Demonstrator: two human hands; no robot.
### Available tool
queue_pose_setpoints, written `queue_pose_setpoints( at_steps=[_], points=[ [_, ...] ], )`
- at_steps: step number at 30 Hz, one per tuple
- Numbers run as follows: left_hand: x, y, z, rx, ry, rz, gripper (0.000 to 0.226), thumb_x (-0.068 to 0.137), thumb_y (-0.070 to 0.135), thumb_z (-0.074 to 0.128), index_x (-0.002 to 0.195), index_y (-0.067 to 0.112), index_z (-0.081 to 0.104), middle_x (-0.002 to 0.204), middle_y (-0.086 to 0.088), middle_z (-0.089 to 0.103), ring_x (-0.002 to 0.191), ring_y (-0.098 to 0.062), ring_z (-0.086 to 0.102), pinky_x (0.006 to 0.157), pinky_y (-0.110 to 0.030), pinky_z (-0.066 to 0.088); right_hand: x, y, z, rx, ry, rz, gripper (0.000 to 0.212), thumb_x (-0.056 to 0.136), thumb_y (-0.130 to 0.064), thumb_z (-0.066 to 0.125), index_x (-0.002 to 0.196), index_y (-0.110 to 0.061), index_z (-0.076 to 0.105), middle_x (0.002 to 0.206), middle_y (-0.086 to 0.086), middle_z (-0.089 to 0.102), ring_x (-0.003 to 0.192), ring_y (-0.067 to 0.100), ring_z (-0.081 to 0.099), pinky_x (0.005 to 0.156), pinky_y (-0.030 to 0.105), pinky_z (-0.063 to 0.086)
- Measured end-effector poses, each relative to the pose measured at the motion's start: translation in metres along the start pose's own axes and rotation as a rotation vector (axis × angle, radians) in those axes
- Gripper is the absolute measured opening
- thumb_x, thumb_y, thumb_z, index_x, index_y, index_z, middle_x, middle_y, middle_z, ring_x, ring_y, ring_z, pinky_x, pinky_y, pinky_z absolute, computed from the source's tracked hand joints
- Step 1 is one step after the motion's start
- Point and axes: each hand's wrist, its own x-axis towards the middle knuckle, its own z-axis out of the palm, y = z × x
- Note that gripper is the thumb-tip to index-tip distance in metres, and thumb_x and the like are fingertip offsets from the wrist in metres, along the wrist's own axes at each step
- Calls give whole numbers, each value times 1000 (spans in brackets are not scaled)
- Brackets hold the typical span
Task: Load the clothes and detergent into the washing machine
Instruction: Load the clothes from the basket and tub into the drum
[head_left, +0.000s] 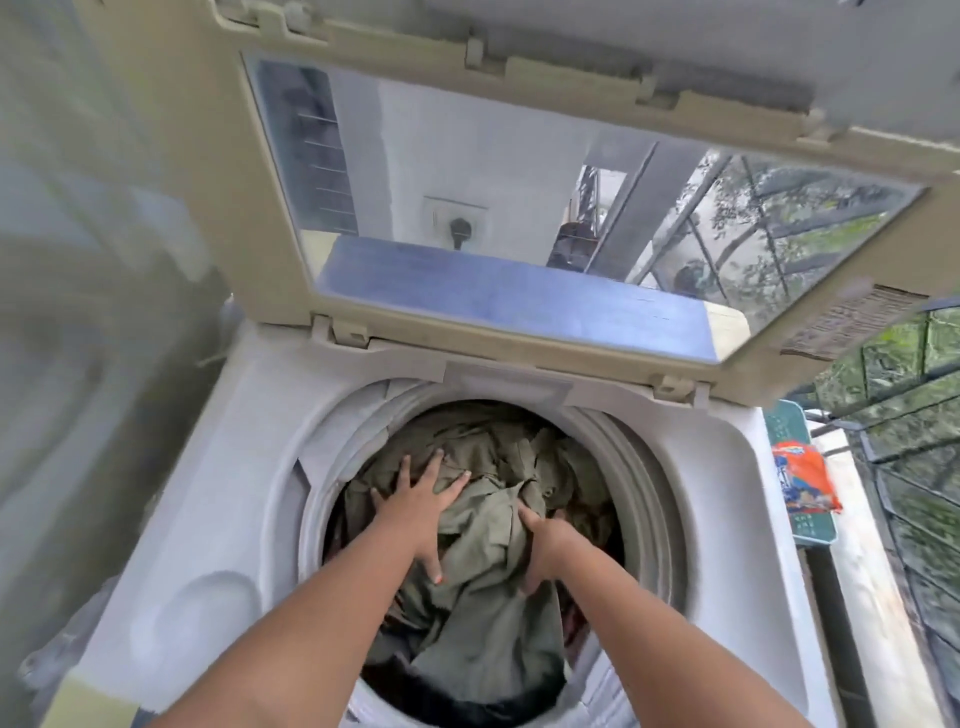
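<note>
Reaching down into the washing machine, both forearms enter from the bottom edge. The left hand lies flat, fingers splayed wide, pressing on the olive clothes that fill the drum. The right hand, just beside it, curls its fingers into a fold of that cloth, thumb out. The drum rim rings both wrists; the lid stands raised behind. An orange detergent packet lies on a teal stand to the right.
</note>
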Motion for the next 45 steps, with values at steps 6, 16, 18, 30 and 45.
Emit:
queue_pose_setpoints(
  at_steps=[6,16,18,30,45],
  points=[
    [13,-2,-6,-10,28,10,133,59,35,87,143,49,-15,153,6,-33,142,-40,-22,107,-65,23,7,6,-12,27,-8,-6,123,71,-29,81,147,-35,-15,156,15,16,139,30,31,110,38,35],
    [-4,11,-11,45,4,-44,141,55,32,89,142,46,-22,154,0,-33,143,-39,-20,108,-69,10,-15,-3,11,158,154,20,126,70,-21,81,142,-46,-19,154,25,-18,133,40,38,105,46,42],
    [-13,19,-12,94,19,-57,146,54,37,89,141,41,-27,154,-4,-31,143,-40,-18,109,-69,11,-25,-4,17,168,219,31,128,70,-25,80,138,-49,-25,152,26,-22,130,44,40,101,47,45],
    [-63,82,-16,320,441,118,152,47,59,84,145,23,-28,156,-10,-26,144,-35,-20,115,-58,-2,-96,0,20,76,497,-45,131,70,-34,81,141,-39,-28,154,14,-28,143,45,2,103,58,38],
    [-102,194,-21,231,740,350,87,87,30,51,150,4,-3,160,-13,-8,147,-27,-10,122,-38,0,-152,94,31,59,1035,-226,69,93,-13,38,149,-2,-1,158,18,7,147,34,1,119,42,3]
  ],
)
